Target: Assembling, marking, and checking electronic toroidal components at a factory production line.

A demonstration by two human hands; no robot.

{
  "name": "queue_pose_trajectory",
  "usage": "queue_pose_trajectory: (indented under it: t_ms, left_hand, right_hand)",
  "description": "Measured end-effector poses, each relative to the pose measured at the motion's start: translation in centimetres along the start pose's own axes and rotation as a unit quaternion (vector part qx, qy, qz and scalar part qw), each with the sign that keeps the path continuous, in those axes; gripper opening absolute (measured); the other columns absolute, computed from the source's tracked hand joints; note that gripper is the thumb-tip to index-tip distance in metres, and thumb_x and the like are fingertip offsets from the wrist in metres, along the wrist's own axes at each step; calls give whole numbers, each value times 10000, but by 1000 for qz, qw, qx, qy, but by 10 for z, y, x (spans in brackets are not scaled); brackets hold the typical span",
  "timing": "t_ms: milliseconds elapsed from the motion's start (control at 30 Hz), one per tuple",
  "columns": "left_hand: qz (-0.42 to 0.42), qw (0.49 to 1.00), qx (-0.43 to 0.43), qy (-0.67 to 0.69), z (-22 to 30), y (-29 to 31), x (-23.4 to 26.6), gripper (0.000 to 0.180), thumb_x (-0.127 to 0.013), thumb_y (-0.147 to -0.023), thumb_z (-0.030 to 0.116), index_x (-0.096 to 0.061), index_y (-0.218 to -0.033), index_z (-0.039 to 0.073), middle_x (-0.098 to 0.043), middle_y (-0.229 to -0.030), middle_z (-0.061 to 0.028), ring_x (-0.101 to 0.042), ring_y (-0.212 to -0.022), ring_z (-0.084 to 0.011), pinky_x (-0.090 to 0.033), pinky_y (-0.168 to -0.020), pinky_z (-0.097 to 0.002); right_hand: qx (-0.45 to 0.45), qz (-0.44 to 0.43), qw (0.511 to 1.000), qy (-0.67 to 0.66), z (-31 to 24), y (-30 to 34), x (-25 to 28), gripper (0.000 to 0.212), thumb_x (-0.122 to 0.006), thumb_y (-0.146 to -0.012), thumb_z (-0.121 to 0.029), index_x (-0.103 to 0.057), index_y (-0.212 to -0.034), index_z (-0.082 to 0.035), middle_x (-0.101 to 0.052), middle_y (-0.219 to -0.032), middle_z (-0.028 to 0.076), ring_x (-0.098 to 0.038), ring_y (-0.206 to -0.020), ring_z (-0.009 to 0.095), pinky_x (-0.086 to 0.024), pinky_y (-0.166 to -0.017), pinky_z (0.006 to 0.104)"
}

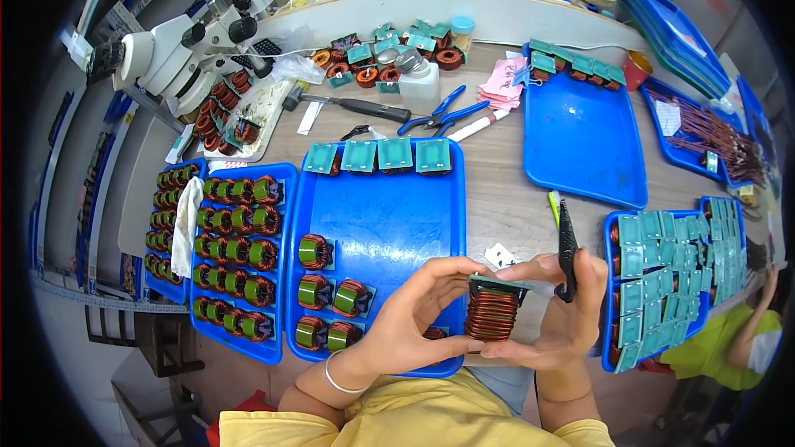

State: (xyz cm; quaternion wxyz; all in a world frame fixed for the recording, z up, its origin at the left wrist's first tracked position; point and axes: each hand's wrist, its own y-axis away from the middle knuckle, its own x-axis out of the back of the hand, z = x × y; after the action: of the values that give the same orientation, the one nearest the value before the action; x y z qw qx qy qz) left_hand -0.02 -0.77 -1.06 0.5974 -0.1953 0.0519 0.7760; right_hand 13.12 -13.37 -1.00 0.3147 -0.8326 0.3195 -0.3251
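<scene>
My left hand (pixel 410 310) is closed on one side of a copper-wound coil (pixel 492 314) fixed to a small green circuit board (pixel 497 283). My right hand (pixel 580 314) steadies the coil's other side with thumb and fingertips, while black tweezers (pixel 566 248) stand upright between its fingers. Below the hands lies a blue tray (pixel 381 219). Several coils with green bands, such as one coil (pixel 315 251), sit at that tray's left, and a row of boards (pixel 359 156) lines its far edge. Part of another coil shows beneath my left hand.
Trays of coils (pixel 236 236) stand at left, and a tray of green boards (pixel 658 281) at right. Blue pliers (pixel 443 116), a soldering iron (pixel 364 108), a bottle (pixel 420 87) and a microscope (pixel 166 54) lie farther back. Another person's arm (pixel 758 323) shows at far right.
</scene>
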Motion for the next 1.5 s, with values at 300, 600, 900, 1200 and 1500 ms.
queue_pose_trajectory:
  t_ms: [300, 600, 900, 1200, 1500]
  left_hand:
    - [-21, 996, 34, 80, 2, -2, -1, 710, -697, -652, -115, -332, -1250, -3, -430, -1230, -122, -418, -1176, -210, -350, -984, -338]
    - [14, 999, -43, -2, -2, 1, -1, 694, -701, -645, -111, -372, -1247, -11, -447, -1223, -133, -416, -1187, -233, -334, -1013, -364]
    - [-6, 997, -69, 30, 2, 1, -2, 650, -704, -656, -88, -397, -1221, 7, -459, -1217, -155, -430, -1186, -247, -320, -1030, -387]
    - [30, 996, -81, -23, 2, 3, -2, 654, -761, -594, -61, -426, -1146, 44, -501, -1121, -218, -508, -1083, -319, -444, -902, -406]
    - [31, 992, -78, -93, 4, 5, 0, 649, -769, -575, -61, -476, -1153, -12, -500, -1085, -162, -510, -1057, -273, -427, -895, -372]
  right_hand:
    - [-38, 101, 992, -70, 7, 1, 4, 1018, -726, -638, -530, -280, -1313, 88, -468, -1040, 124, -603, -774, 233, -463, -706, 310]
    - [-49, 94, 990, -91, 13, 2, 4, 917, -709, -689, -479, -317, -1299, 82, -463, -1009, 119, -587, -751, 227, -480, -676, 315]
    - [-15, 45, 993, -111, 8, 1, 0, 857, -719, -696, -411, -324, -1313, 33, -450, -1006, 121, -577, -735, 246, -490, -632, 331]
    - [-31, 80, 992, -89, 8, 5, 4, 653, -645, -778, -342, -389, -1275, -5, -437, -947, 103, -551, -678, 220, -470, -586, 315]
    - [-29, 71, 992, -96, 10, 4, 1, 606, -663, -771, -265, -405, -1258, -13, -436, -914, 101, -565, -616, 228, -490, -534, 307]
